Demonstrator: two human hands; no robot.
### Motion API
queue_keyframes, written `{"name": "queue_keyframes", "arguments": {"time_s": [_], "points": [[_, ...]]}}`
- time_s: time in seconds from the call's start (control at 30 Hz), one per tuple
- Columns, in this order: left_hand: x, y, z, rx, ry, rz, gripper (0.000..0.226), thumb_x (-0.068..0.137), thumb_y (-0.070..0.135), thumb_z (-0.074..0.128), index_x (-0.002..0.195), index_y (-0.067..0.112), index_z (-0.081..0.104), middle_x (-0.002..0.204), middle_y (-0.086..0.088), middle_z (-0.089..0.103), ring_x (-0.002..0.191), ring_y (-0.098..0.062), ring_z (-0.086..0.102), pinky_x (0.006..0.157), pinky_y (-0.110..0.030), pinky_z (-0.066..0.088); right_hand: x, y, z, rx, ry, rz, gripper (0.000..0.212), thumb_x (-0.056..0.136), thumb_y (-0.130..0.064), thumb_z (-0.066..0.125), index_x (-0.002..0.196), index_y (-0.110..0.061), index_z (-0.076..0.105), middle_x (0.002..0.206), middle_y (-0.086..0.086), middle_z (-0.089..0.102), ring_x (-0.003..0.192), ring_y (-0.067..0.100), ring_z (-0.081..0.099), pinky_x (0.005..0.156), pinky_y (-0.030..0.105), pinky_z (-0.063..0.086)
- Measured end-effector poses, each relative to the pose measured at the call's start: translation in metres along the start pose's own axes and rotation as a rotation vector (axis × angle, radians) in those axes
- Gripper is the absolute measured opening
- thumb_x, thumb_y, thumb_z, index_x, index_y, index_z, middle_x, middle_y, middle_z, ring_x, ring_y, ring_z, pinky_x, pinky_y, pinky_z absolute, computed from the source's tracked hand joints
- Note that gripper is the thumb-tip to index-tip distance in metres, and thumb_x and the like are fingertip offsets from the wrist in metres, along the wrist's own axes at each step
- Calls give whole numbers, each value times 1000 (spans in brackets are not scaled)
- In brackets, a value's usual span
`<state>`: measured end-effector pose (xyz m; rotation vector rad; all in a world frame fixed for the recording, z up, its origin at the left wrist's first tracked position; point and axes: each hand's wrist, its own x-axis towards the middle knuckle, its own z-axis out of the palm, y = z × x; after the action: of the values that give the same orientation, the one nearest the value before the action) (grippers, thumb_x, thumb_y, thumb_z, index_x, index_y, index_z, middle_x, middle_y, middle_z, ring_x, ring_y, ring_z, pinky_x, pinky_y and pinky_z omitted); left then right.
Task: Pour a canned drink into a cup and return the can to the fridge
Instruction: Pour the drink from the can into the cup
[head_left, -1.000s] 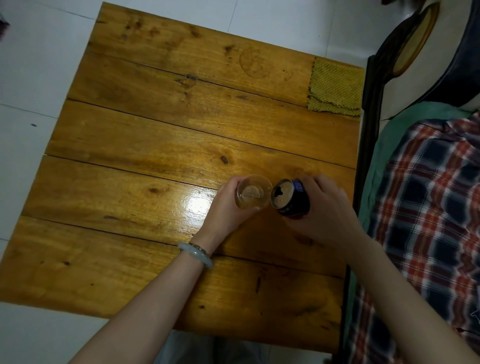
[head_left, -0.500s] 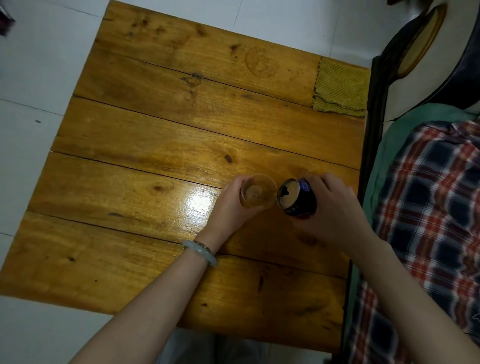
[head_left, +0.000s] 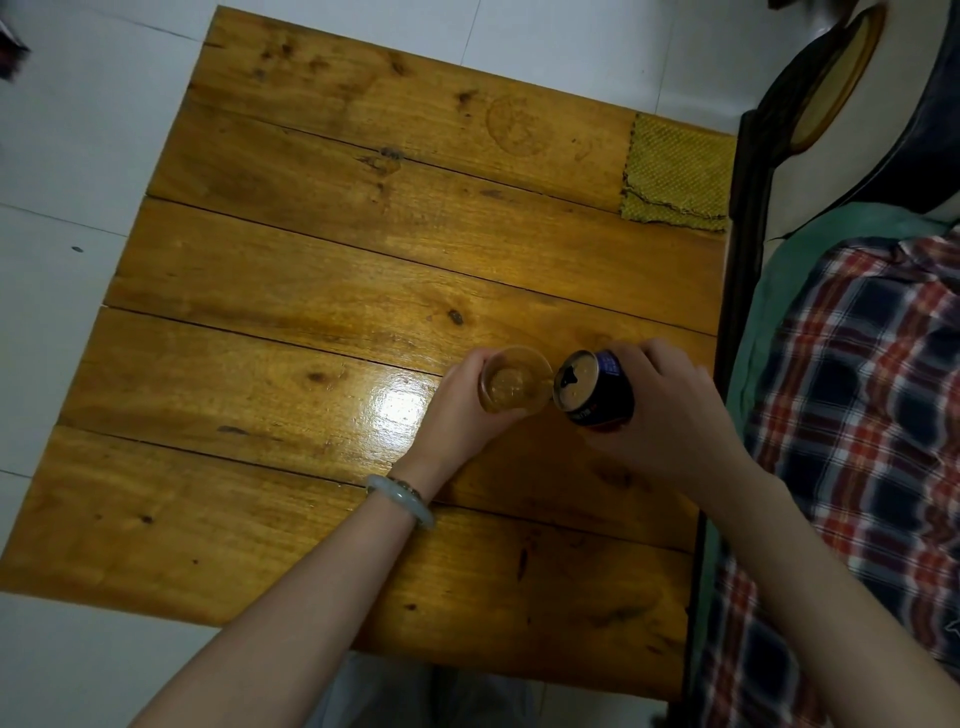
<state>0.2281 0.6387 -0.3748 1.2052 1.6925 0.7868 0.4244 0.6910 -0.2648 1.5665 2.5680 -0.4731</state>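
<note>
Cup (head_left: 515, 383), clear, gripped by the curled left hand (head_left: 457, 413), fingers partly hidden; at its 3 o'clock the right hand (head_left: 672, 415) clasps the tilted can (head_left: 597, 396), label unreadable.

Glossy varnished wood table (head_left: 311, 395); clear cup (head_left: 515, 382); metal can (head_left: 597, 397); woven cloth (head_left: 675, 174).

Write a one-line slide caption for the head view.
Right hand tilts a dark can toward a clear cup that the left hand grips on a wooden table.
</note>
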Motion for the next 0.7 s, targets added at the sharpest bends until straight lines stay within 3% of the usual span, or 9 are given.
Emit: {"name": "queue_keyframes", "arguments": {"time_s": [0.23,0.53,0.7], "points": [[0,0,1,10,3,5,65,61,41,83,116,34,49,113,12,57,105,-4,52,75,-8,39,-3,2,-3,-4,12,-4,75,61,-46,75,125,-17,49,107,7,53,96,23,50,80,35,34],[-1,0,0,19,8,21,64,63,42,82,115,35,47,114,11,57,106,-6,52,79,-14,42,-6,4,-4,3,7,-1,77,59,-46,75,125,-16,49,106,8,54,96,24,50,81,34,31],[-2,1,0,11,-1,27,64,63,42,82,117,32,48,116,9,57,108,-7,52,79,-11,40,-9,5,-5,7,2,2,78,59,-46,75,126,-15,49,107,8,54,97,25,51,82,37,37]]}}
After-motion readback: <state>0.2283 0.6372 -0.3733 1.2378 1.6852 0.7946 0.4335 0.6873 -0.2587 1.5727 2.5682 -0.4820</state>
